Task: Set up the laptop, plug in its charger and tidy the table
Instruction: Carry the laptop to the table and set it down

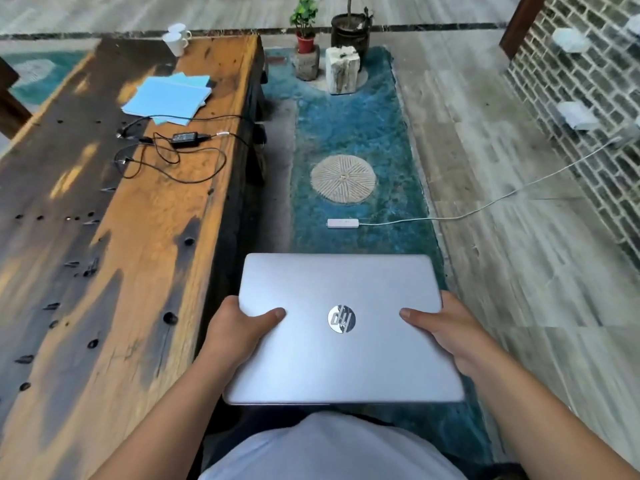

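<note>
- Head view: I hold the closed silver laptop (341, 327) in front of my body, over the blue rug (349, 140), to the right of the counter (114, 258) and not touching it.
- My left hand (239, 332) grips the laptop's left edge, thumb pressed on the lid; the other fingers are under it, out of sight.
- My right hand (446, 336) grips the right edge the same way, thumb on top.
- The black charger (186, 137) lies far on the counter, its cable (173, 164) looped loosely beside it.
- Blue folders (168, 98) lie just beyond the charger; two white mugs (176, 39) stand at the far end.
- A white power strip (343, 223) lies on the rug, beyond the laptop.
</note>
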Tool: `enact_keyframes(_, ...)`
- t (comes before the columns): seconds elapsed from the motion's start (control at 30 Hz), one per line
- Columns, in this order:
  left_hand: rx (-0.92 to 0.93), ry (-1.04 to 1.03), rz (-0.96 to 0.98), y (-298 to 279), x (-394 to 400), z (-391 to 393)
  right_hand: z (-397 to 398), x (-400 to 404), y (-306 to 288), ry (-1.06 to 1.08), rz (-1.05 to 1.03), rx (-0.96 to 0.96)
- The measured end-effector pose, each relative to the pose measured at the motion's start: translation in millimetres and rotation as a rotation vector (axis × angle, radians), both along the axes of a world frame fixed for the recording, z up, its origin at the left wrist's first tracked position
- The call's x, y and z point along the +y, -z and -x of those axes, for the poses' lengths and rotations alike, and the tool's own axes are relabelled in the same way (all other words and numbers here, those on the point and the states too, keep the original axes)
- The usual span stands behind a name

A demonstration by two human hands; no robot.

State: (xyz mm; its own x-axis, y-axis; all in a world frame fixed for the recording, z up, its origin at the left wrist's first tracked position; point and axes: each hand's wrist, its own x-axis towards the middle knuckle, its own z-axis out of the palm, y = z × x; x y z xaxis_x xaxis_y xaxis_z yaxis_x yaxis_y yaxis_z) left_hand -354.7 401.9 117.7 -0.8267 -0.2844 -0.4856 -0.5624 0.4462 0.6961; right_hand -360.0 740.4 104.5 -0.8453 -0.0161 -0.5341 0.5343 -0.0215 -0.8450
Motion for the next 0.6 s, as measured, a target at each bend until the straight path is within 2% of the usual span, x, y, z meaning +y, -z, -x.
enact_keyframes(0.3,0.000,0.000,0.044,7.1,10.8,83.3,78.6,10.1,8.4,0.038,-0.009,-0.009)
enact_keyframes(0.53,0.018,0.051,0.029,14.5,-2.3,227.2,200.3,-6.4,9.4,0.129,-0.049,-0.009)
enact_keyframes(0.6,0.027,0.072,0.034,12.3,0.3,236.1,204.9,-4.2,9.0,0.128,-0.043,0.006)
